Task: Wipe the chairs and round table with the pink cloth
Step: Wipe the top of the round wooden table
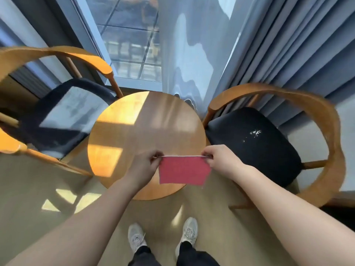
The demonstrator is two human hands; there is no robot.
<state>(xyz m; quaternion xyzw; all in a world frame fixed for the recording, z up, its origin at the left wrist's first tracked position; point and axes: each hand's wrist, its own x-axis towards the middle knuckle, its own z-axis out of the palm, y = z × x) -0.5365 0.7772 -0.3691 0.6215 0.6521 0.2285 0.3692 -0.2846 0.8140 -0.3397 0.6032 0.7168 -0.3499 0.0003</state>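
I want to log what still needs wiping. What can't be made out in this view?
- Table: head view; its near part is hidden by the cloth, pinched by the left hand and right hand.
- Left chair: cut off by the left edge; sun glare washes out the seat.
- Right chair: white specks on the seat are too small to tell, dust or glint.

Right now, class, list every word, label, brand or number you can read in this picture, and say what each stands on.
No readable text anywhere in this view.
Pink cloth: plain, no label shows.
Round table, left chair, right chair: no markings.
Grey sneakers: any brand mark too blurred to read.
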